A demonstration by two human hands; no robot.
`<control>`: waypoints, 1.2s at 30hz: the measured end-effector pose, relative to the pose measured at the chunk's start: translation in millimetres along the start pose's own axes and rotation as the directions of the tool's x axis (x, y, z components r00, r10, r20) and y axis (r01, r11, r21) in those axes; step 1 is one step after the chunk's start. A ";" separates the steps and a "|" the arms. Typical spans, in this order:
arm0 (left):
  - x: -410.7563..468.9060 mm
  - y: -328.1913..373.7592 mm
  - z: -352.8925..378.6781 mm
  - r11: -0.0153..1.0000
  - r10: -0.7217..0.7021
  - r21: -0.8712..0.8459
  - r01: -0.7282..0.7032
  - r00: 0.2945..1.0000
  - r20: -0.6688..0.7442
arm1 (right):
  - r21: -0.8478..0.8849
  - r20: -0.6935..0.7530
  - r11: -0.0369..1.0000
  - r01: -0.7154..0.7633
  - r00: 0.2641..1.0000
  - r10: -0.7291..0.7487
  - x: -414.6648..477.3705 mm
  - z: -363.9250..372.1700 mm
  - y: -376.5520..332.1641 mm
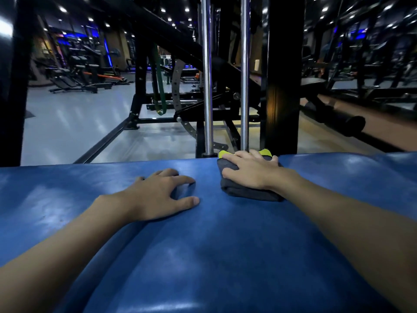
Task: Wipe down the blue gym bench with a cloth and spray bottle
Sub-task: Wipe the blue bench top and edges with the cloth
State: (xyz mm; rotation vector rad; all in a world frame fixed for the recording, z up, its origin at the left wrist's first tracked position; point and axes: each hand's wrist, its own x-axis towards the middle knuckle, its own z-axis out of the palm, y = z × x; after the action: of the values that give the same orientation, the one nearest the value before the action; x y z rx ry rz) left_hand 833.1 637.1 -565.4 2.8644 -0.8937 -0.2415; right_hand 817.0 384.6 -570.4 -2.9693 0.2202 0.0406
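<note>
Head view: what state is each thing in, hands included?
Bench: blue pad, streaky sheen.
Left hand: holds nothing, fingertips resting on the bench.
Right hand: fingers spread, pressing the cloth.
Cloth: folded, lying flat near the bench's far edge.

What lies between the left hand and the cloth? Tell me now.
Only bare blue bench lies between the left hand and the cloth, seen in the head view.
</note>
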 end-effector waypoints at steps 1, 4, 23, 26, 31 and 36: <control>3.2 8.9 1.7 1.000 0.019 0.007 -0.019 1.000 0.007 | -0.003 -0.003 1.000 -0.010 1.000 0.010 -2.0 -1.1 7.1; 14.2 39.1 8.0 0.996 0.072 0.057 -0.074 0.997 0.029 | -0.002 -0.016 0.999 -0.044 0.999 0.044 -8.0 -4.8 28.7; 84.9 203.1 29.8 0.948 0.284 0.122 -0.295 0.954 0.100 | 0.036 -0.056 0.948 -0.316 0.947 0.317 -36.2 -37.7 213.5; 89.9 202.0 29.4 0.954 0.259 0.119 -0.274 0.958 0.124 | 0.064 -0.047 0.934 -0.351 0.934 0.354 -44.1 -43.0 235.9; 90.2 202.6 29.3 0.957 0.248 0.124 -0.264 0.960 0.131 | 0.127 -0.056 0.903 -0.411 0.906 0.421 -55.8 -45.8 257.8; 89.6 202.2 29.6 0.954 0.258 0.122 -0.274 0.957 0.133 | 0.059 -0.038 0.893 -0.447 0.893 0.449 -74.6 -40.3 258.3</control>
State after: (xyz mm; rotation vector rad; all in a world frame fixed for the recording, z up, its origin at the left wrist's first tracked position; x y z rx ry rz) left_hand 788.5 418.4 -569.7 2.8319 -1.3566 -0.3291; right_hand 705.4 136.6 -569.3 -2.8040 0.8964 0.0150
